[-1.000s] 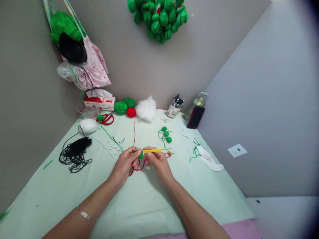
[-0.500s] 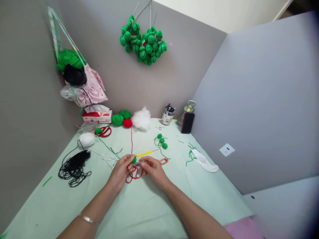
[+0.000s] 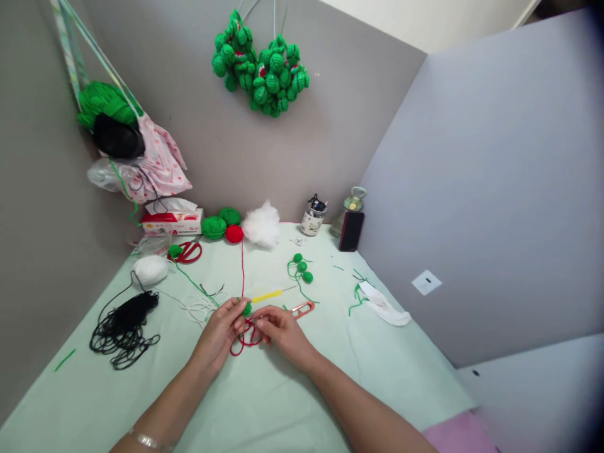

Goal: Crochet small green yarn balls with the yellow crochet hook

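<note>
Both hands meet just in front of the yellow-handled crochet hook (image 3: 267,296), which lies on the pale green tablecloth (image 3: 283,402). The left hand (image 3: 218,333) has its fingertips pinched on a small green crocheted ball (image 3: 246,308), and the right hand (image 3: 283,330), fingers curled in, nips the thin red yarn strand (image 3: 241,343) that loops between them. That strand runs past the hook's handle end to a round red yarn ball (image 3: 234,233) well behind the hook, while orange thread snips (image 3: 302,308) lie just beside the hook's front.
</note>
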A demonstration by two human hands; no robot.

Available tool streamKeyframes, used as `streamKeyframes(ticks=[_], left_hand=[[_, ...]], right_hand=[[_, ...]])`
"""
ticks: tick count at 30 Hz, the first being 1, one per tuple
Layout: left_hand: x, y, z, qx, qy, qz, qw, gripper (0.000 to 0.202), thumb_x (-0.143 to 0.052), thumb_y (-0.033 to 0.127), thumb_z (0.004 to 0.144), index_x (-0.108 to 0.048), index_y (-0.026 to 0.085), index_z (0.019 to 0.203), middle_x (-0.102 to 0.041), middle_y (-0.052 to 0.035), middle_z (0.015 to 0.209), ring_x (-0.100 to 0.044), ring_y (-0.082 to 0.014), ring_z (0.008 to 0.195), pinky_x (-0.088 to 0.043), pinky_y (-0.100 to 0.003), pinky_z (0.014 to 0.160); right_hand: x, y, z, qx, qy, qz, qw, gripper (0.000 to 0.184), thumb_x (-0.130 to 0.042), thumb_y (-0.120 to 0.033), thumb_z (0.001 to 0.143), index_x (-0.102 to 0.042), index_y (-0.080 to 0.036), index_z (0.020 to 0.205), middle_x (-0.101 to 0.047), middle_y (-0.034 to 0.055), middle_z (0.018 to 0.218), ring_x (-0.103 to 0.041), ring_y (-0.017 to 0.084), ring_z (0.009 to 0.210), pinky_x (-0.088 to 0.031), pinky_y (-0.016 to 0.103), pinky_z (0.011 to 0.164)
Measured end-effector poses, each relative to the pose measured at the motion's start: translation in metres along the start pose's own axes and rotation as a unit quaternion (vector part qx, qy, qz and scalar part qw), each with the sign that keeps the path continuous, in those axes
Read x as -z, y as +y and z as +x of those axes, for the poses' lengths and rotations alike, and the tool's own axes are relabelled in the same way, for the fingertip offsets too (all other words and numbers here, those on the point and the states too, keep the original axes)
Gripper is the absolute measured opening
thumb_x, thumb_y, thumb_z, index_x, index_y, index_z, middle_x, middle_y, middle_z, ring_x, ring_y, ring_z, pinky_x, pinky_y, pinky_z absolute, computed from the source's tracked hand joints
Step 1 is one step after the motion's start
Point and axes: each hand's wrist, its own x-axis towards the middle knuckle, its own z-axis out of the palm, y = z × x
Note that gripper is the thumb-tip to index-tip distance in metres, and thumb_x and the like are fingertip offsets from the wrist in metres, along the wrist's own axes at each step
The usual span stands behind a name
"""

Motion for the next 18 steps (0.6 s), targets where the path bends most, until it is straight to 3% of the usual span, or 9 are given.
streamKeyframes(ticks=[6,10,15,18], left_hand=[[-0.004,0.003,-0.002,0.009,-0.003,-0.006,1.0,0.041,-0.096,0.038,0.064,-0.068,0.013,0.081,-0.048,0.009,0.061,-0.04,-0.0035,0.048,-0.038,-0.014,0.045],[-0.002,0.001,-0.001,0.012,0.004,-0.008,1.0,0.041,-0.097,0.036,0.064,-0.07,0.012,0.085,-0.049,0.0089,0.063,-0.042,-0.0035,0.048,-0.04,-0.014,0.045],[-0.004,0.003,-0.003,0.02,0.021,-0.01,1.0,0.041,-0.099,0.031,0.061,-0.07,0.013,0.084,-0.053,0.0079,0.072,-0.041,-0.0019,0.049,-0.04,-0.013,0.044],[-0.011,0.008,-0.011,0.032,0.035,-0.014,0.999,0.042,-0.1,0.032,0.058,-0.07,0.014,0.082,-0.052,0.0083,0.073,-0.039,-0.0013,0.05,-0.041,-0.013,0.045]], right_hand=[[-0.011,-0.006,-0.007,-0.006,-0.005,-0.033,0.999,0.025,-0.071,-0.04,0.085,-0.072,-0.017,0.095,-0.066,-0.0012,0.069,-0.051,0.01,0.057,-0.041,0.024,0.058],[-0.015,-0.033,-0.029,-0.008,-0.043,-0.054,0.998,0.02,-0.068,-0.034,0.086,-0.074,-0.02,0.098,-0.067,-0.0008,0.077,-0.053,0.011,0.061,-0.044,0.025,0.062],[0.007,-0.074,-0.059,-0.036,-0.131,-0.207,0.969,0.021,-0.065,-0.027,0.089,-0.077,-0.023,0.106,-0.067,-0.0004,0.078,-0.06,0.014,0.072,-0.046,0.026,0.07],[0.023,-0.073,-0.065,-0.06,-0.112,-0.209,0.97,0.02,-0.063,-0.023,0.09,-0.077,-0.022,0.104,-0.068,-0.0003,0.078,-0.059,0.014,0.07,-0.046,0.027,0.07]])
